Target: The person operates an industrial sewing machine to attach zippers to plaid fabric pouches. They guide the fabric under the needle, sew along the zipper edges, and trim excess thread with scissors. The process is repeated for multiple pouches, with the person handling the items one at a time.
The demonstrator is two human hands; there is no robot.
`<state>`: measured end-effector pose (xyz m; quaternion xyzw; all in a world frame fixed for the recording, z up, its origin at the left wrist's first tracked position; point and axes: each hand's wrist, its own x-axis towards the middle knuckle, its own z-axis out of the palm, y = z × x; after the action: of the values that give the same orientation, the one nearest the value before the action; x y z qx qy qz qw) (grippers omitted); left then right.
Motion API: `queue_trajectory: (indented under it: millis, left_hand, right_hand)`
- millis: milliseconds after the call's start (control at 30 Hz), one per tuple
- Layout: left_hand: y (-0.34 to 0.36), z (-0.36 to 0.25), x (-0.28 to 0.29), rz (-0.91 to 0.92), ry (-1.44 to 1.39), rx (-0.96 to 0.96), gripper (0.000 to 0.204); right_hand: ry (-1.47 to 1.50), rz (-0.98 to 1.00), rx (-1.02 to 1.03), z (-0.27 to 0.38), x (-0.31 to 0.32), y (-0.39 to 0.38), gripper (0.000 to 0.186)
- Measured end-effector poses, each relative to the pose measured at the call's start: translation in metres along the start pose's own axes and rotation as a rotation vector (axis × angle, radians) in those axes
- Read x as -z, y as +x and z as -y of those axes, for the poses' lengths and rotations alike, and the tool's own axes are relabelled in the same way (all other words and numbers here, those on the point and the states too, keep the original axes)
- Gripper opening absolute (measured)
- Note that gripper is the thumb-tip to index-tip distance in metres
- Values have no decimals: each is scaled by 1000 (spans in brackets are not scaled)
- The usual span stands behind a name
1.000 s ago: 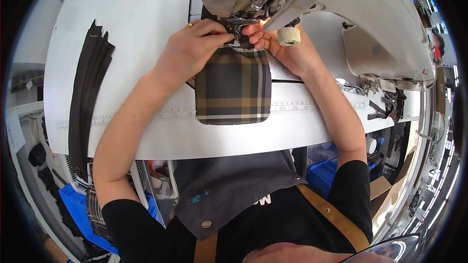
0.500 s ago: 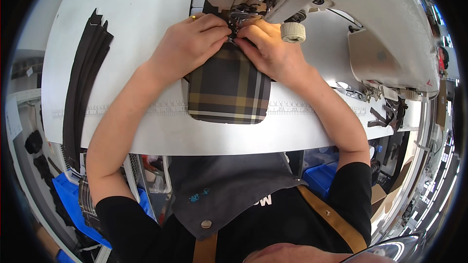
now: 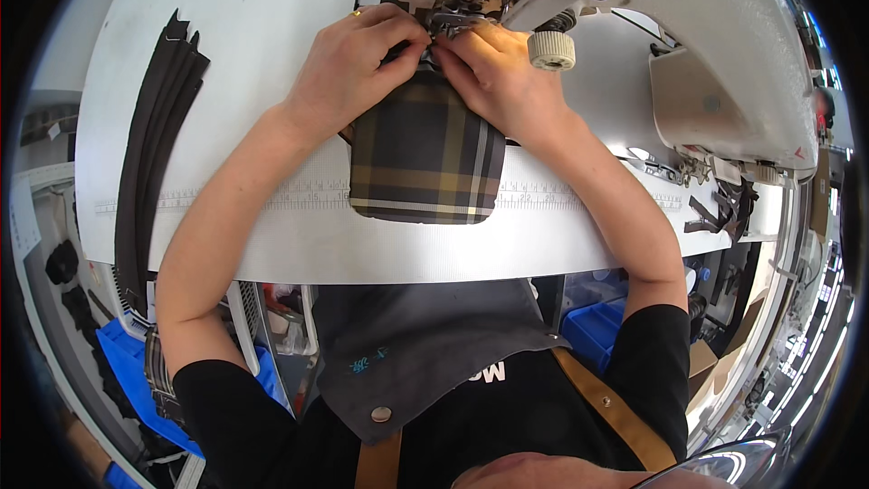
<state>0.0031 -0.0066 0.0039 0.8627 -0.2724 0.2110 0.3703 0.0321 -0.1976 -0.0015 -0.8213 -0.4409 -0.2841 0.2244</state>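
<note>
A plaid fabric piece, dark with tan and pale stripes and rounded near corners, lies under the head of a white sewing machine. At its far edge, just before the metal presser foot, both hands work close together. My left hand is closed, thumb and forefinger pinching the edge left of the foot. Closed too, my right hand has thumb and forefinger at the edge on the right side, close beside the foot. The needle and the exact seam are hidden by fingers and machine.
Long dark fabric strips lie on the white table at left. A ruler scale crosses the tabletop. Dark scraps sit at right. Blue bins stand below the table's front edge; the machine's white knob hangs near my right hand.
My left thumb and forefinger have bent into a rounder pinch, with a dark gap showing between them. The right hand stays beside the foot; the fabric has hardly moved.
</note>
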Motion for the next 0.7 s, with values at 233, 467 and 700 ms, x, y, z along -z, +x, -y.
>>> queue_trajectory:
  millis: [233,467,700]
  left_hand:
    - [-1,-6,-3,-10,-214,239,12]
    - [1,-5,-1,54,-289,360,11]
    - [23,32,18,374,-677,350,12]
  right_hand:
    - [117,40,-145,1,11,-4,17]
    - [190,107,141,61,38,-29,30]
    - [271,-32,-69,74,20,10,13]
